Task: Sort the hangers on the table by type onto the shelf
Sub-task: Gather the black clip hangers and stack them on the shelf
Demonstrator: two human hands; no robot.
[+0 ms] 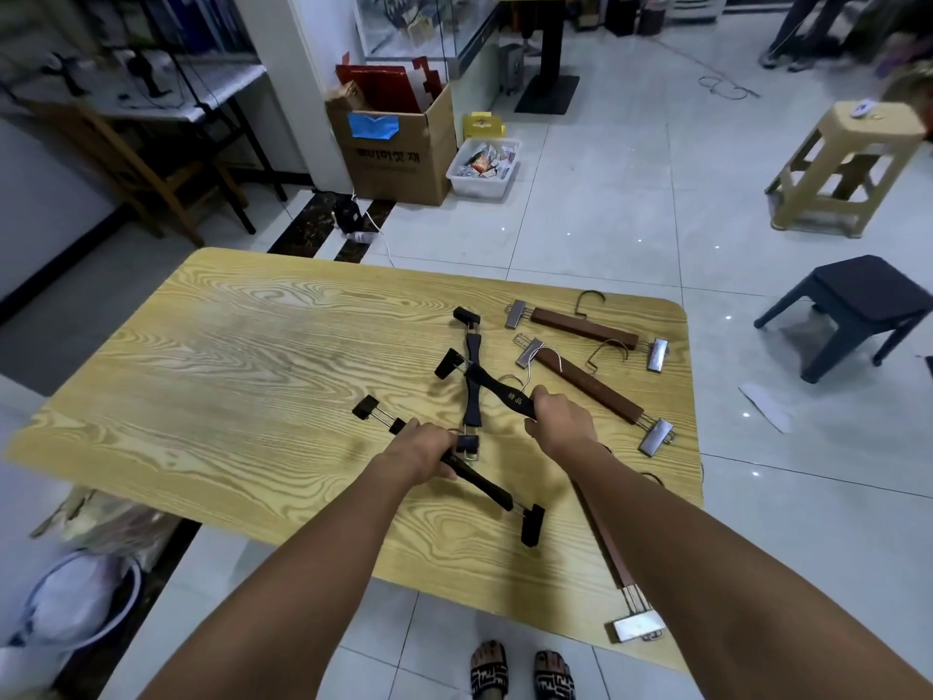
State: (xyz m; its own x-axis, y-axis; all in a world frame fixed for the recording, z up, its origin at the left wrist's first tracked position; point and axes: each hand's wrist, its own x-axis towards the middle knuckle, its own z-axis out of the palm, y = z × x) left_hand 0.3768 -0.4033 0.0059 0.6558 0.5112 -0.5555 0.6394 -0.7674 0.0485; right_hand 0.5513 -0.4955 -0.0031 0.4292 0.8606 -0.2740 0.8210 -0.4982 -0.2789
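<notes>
A wood-grain table (227, 371) fills the middle of the frame, with six clip hangers on its right half. The left hand (421, 449), low centre, curls its fingers round the bar of the near black hanger (484, 485), which slants from a clip at centre left down to a clip at lower right. The right hand (563, 421), just to its right, grips the end of the lettered black hanger (505, 391). That one crosses a third black hanger (473, 351) running up and down the frame. Right of these lie the far brown hanger (583, 329) and the middle brown hanger (588, 384). The near brown hanger (637, 626) is mostly hidden under the right forearm at the table's lower right edge. A cardboard box (399, 144) stands on the floor at upper centre.
</notes>
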